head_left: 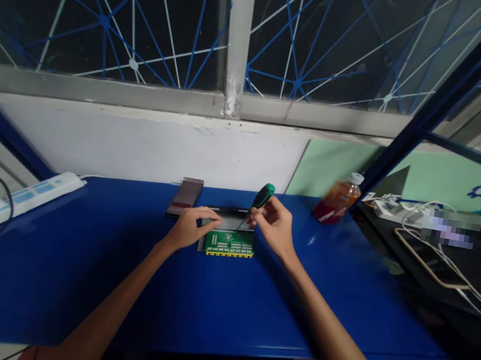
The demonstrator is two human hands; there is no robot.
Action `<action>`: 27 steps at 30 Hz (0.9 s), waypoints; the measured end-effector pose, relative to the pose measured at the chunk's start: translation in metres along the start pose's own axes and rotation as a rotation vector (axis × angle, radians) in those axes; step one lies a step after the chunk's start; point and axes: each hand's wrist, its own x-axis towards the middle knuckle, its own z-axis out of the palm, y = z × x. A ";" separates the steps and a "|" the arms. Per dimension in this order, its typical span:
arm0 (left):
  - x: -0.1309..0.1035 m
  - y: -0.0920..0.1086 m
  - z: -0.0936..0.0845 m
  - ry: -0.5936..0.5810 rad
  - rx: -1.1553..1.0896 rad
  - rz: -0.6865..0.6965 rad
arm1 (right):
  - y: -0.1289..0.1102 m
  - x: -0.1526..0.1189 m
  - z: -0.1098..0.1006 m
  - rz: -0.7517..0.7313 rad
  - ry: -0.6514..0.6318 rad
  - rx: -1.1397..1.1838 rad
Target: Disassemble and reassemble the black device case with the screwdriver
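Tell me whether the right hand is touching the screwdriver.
Touching: the head view shows the right hand gripping the screwdriver, with no gap between them.

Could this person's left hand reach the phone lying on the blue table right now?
Probably yes: the smartphone lies just beyond the left hand, with nothing visible between them, and the screwdriver is in the right hand.

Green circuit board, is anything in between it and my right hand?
Only the screwdriver, gripped in your right hand, its shaft slanting down toward the green circuit board. I see nothing else between them.
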 end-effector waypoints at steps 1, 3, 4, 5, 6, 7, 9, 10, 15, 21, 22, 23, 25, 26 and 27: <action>-0.003 -0.001 -0.006 -0.023 -0.010 -0.021 | 0.001 0.002 0.006 0.010 -0.047 -0.021; -0.008 -0.003 -0.014 -0.063 -0.014 -0.063 | 0.003 0.006 0.019 0.013 -0.129 -0.070; -0.009 -0.004 -0.016 -0.083 -0.016 -0.078 | 0.003 0.009 0.025 0.005 -0.160 -0.095; -0.010 -0.005 -0.017 -0.098 -0.020 -0.086 | 0.004 0.011 0.031 -0.008 -0.185 -0.121; -0.011 -0.006 -0.017 -0.114 -0.025 -0.086 | 0.005 0.013 0.037 -0.025 -0.205 -0.148; -0.011 -0.007 -0.016 -0.125 -0.031 -0.081 | 0.006 0.015 0.042 -0.045 -0.220 -0.177; -0.011 -0.010 -0.013 -0.127 -0.044 -0.073 | 0.009 0.016 0.048 -0.086 -0.231 -0.233; -0.011 -0.012 -0.011 -0.128 -0.051 -0.074 | 0.010 0.015 0.050 -0.104 -0.231 -0.257; -0.010 -0.020 -0.003 -0.107 -0.085 -0.092 | 0.016 0.012 0.049 -0.136 -0.234 -0.290; -0.009 -0.023 0.003 -0.099 -0.073 -0.078 | 0.012 0.013 0.047 -0.163 -0.235 -0.308; -0.009 -0.023 0.003 -0.101 -0.070 -0.076 | 0.012 0.013 0.048 -0.173 -0.234 -0.319; -0.009 -0.023 0.004 -0.101 -0.068 -0.076 | 0.012 0.013 0.048 -0.183 -0.236 -0.328; -0.010 -0.023 0.004 -0.100 -0.065 -0.078 | 0.012 0.012 0.048 -0.197 -0.245 -0.339; -0.010 -0.023 0.004 -0.100 -0.065 -0.078 | 0.013 0.012 0.048 -0.200 -0.250 -0.338; -0.010 -0.023 0.004 -0.098 -0.066 -0.079 | 0.013 0.012 0.048 -0.202 -0.252 -0.337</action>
